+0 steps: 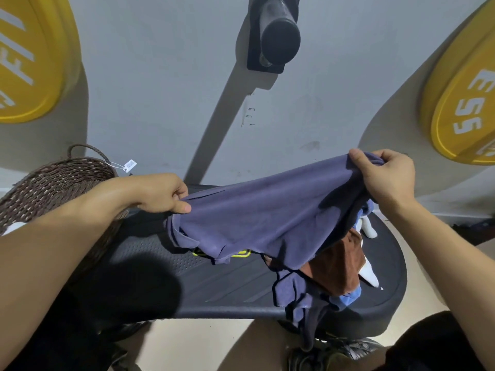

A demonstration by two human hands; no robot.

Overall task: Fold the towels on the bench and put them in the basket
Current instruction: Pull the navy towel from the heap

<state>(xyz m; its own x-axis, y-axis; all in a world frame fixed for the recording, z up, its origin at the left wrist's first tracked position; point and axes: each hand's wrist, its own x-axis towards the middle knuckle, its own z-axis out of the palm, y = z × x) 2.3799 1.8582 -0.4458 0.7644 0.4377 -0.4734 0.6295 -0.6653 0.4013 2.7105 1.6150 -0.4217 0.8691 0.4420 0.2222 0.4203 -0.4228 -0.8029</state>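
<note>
Left hand: the left hand (167, 195) is curled closed on the left end of the purple towel (257, 212), thumb on top and fingers tucked under the cloth, pinching its edge above the far left part of the worktop (160, 266).
Right hand: the right hand (385, 178) is clamped on the right end of the same towel, thumb over the bunched edge and fingers wrapped behind it, raised higher than the left and above the worktop's right end.
Purple towel: stretched between the two hands and held off the worktop; it sags in the middle, and its lower edge hangs down to the worktop surface near the centre.
Towel pile: under the right half of the held towel, on the right part of the worktop, lie a brown towel (337, 266), a second purple towel (297, 293) draping over the near edge, a blue towel (348, 294) and a white towel (371, 277), all touching in one heap.
Worktop: black, padded, perforated, with a rounded right end.
Basket: the woven brown basket (53, 180) sits at the worktop's left end, just beside the left forearm, with a white tag (130, 165) on its handle.
Surroundings: two yellow weight plates (26, 57) hang on the grey wall beyond the far edge, with a black peg (278, 33) between them.
</note>
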